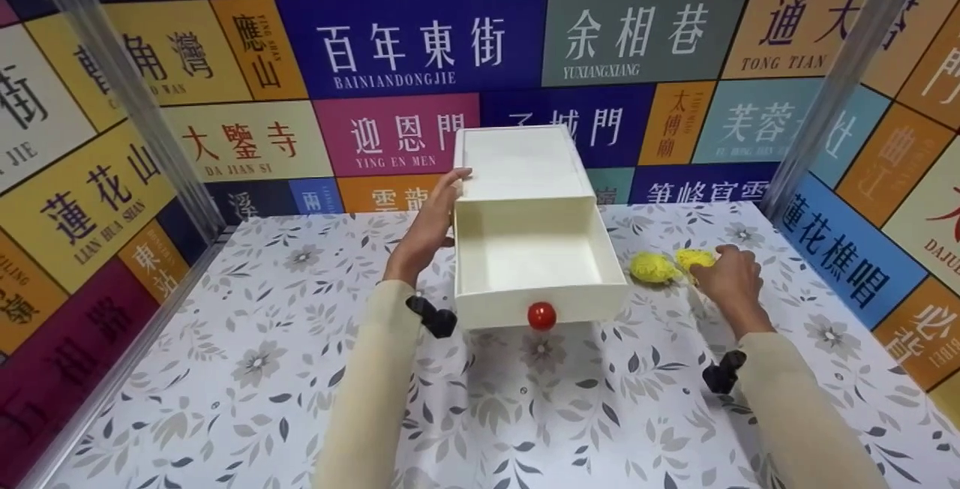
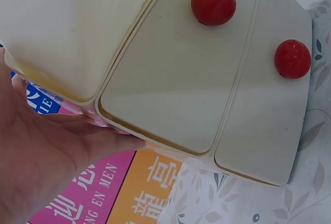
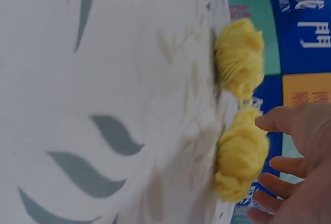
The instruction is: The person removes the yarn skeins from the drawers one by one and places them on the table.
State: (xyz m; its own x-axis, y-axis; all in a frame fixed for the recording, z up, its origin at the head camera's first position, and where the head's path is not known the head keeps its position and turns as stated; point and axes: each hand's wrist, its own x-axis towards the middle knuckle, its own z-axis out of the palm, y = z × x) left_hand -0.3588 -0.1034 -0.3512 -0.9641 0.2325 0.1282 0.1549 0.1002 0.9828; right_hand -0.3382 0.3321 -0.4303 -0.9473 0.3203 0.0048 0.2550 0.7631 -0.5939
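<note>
we lay the left hand [image 1: 427,232] along the left side of the white drawer unit [image 1: 517,163], fingers extended and unclenched. we position the right hand [image 1: 731,283] at the right yellow bundle [image 1: 694,257], fingers spread apart and thumb tip against or just in front of it; we cannot tell which. the left yellow bundle [image 1: 651,268] lies just beside it; both sit right of the unit on the tabletop [image 1: 202,414]. the upper drawer [image 1: 495,310], with a red knob [image 1: 541,316], stands pulled out.

we note a grey leaf-and-flower print on the tabletop, clear posts [image 1: 127,91] at the corners and coloured wall panels [image 1: 412,43] behind. we read "bainiandongjie", "yuxiangxiang", "ying en men", "da jian si" and "lian hua shan" beneath chinese characters.
</note>
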